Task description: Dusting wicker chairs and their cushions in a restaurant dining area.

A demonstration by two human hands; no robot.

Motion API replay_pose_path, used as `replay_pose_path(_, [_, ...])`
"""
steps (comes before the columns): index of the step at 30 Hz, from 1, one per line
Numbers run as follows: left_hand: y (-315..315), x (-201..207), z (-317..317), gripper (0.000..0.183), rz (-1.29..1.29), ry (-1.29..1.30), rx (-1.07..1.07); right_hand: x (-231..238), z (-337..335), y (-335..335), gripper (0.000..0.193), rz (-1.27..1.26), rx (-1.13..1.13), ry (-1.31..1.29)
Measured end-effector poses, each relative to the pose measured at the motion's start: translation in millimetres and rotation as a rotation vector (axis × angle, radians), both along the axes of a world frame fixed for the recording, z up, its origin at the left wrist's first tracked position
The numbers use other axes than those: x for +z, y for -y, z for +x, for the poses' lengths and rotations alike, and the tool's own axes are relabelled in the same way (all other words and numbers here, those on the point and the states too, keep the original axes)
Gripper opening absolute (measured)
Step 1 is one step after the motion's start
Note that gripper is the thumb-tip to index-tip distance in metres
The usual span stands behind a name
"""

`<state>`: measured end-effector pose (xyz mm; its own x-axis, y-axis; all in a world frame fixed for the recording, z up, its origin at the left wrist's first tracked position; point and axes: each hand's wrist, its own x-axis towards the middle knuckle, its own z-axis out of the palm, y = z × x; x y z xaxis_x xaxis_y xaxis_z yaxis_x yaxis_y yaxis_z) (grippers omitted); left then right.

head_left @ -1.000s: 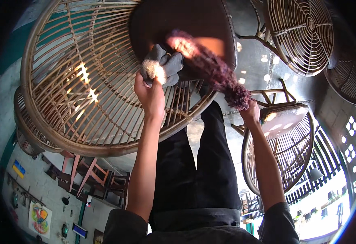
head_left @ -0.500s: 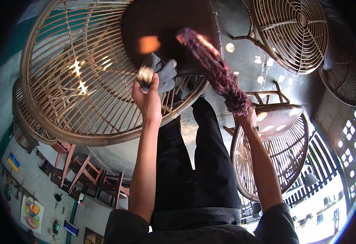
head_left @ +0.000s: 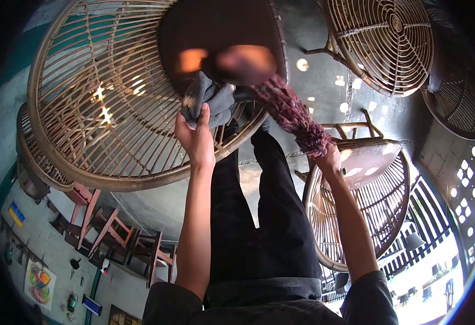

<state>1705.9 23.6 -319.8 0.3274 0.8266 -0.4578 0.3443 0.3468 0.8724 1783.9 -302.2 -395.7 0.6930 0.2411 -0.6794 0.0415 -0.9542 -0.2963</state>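
Observation:
My left hand (head_left: 197, 132) is closed on a folded dark grey cloth (head_left: 210, 97), thumb on top, above the front rim of a large round rattan chair (head_left: 123, 111). In my right hand (head_left: 328, 158) is the end of a fluffy dark purple-red duster (head_left: 297, 116). It slants up and left over the chair's dark brown cushion (head_left: 221, 27). The duster's far end is smeared by motion, so whether it touches the cushion I cannot tell. Its handle is hidden in my grip.
Another rattan chair (head_left: 359, 200) stands beside my right arm. A round rattan piece with a spiral weave (head_left: 395, 32) is at the upper right. Wooden chairs (head_left: 113, 227) stand at the lower left, near a wall with a colourful painting (head_left: 39, 284). Sunlight spots dot the grey floor (head_left: 316, 81).
The duster's far end has swung down a little and blurred over the cushion. My left hand with the cloth stays nearly in place. The whole view has shifted slightly.

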Motion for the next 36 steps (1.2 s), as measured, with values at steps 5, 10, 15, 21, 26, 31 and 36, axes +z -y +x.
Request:
replay_pose_path(5, [2, -1, -2, 0.021, -0.021, 0.024, 0.004, 2, 3, 10, 0.030, 0.011, 0.110, 0.077])
replay_pose_path(10, [-10, -3, -17, 0.021, -0.016, -0.055, 0.023, 2, -3, -1, 0.028, -0.054, 0.209, 0.059])
replay_pose_path(15, [-28, -5, -28, 0.022, -0.004, 0.003, 0.062, 5, -11, -19, 0.029, -0.010, 0.089, 0.052])
replay_pose_path(21, [-60, -5, -36, 0.021, -0.009, -0.020, 0.067, 5, -7, -70, 0.035, -0.095, 0.316, 0.090])
replay_pose_path(26, [-89, -7, -37, 0.019, -0.017, -0.020, 0.080, -5, -11, -123, 0.035, -0.022, 0.082, 0.116])
replay_pose_path(31, [-117, -13, -35, 0.017, -0.016, 0.014, 0.110, -6, -4, -182, 0.038, -0.160, 0.249, -0.004])
replay_pose_path(36, [-141, -12, -11, 0.019, -0.053, 0.026, 0.100, -35, -23, -196, 0.040, 0.021, -0.084, 0.123])
